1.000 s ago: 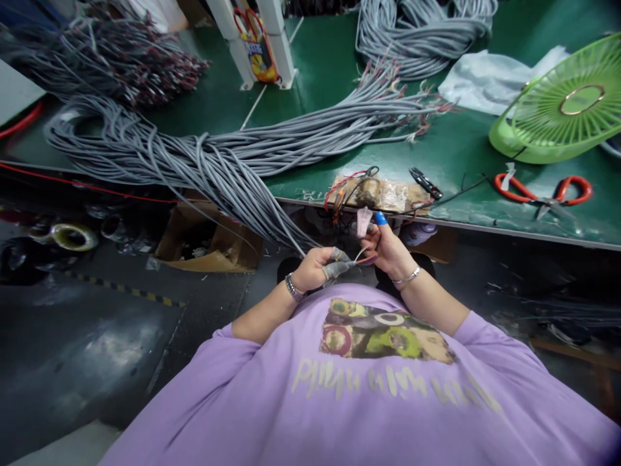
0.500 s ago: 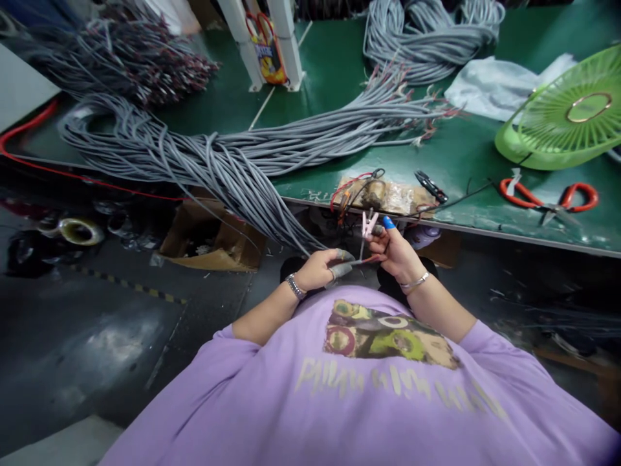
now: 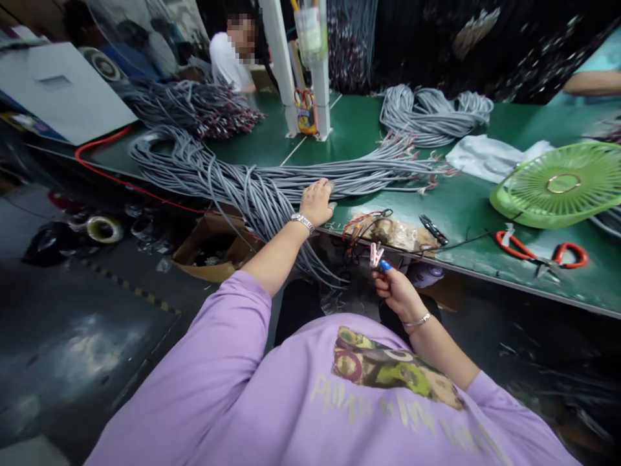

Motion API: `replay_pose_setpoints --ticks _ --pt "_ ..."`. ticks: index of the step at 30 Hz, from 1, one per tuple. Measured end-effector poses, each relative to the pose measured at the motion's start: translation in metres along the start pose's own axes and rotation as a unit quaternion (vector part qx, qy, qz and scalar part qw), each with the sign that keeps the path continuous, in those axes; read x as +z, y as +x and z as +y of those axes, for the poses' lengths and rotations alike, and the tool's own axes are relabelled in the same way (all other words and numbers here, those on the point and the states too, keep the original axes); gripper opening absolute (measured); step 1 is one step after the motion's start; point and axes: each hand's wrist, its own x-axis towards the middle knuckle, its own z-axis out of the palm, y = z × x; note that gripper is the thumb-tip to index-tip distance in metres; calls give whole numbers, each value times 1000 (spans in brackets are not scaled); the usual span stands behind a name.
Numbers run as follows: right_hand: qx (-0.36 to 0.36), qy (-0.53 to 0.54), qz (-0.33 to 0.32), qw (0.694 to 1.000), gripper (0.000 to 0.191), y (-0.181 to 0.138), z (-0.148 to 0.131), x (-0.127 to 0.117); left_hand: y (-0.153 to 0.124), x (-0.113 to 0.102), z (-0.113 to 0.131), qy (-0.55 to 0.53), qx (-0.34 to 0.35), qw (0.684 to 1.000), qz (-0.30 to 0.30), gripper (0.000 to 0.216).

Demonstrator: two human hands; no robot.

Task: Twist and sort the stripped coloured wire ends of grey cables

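A long bundle of grey cables (image 3: 272,178) lies across the bench, with bared red and white wire ends at its right. On its front side rests my left hand (image 3: 316,202), thumb and fingers apart, touching the cables; some fingertips wear grey covers. Below the bench edge, my right hand (image 3: 391,290) is closed with a small pink clip (image 3: 375,254) standing up from its fingers. A blue cover sits on a fingertip of that hand. Loose cable ends (image 3: 330,277) hang off the bench between the two hands.
A taped board (image 3: 392,233) with wires and a small black cutter (image 3: 433,230) lies at the bench edge. To the right are red-handled pliers (image 3: 541,257) and a green fan (image 3: 557,184). An open cardboard box (image 3: 208,249) stands below. Another person (image 3: 230,58) is across the bench.
My left hand has let go of the cable end held near my right hand and moved up onto the bundle. My right hand keeps the clip. The view has tilted upward.
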Motion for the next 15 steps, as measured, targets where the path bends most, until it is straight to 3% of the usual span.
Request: replay_pose_setpoints --ticks 4,8,12,15 --pt "0 -13 4 1000 54 -2 3 -1 32 3 0 71 3 995 -68 50" --pt "8 -32 -2 999 54 -3 5 -3 38 1 3 118 29 990 -74 34" --pt "3 -46 -6 999 53 0 9 -3 31 -1 -4 86 31 995 -45 30" --pt "1 -62 -19 998 49 2 12 -2 22 -6 -18 -29 -19 998 46 24"
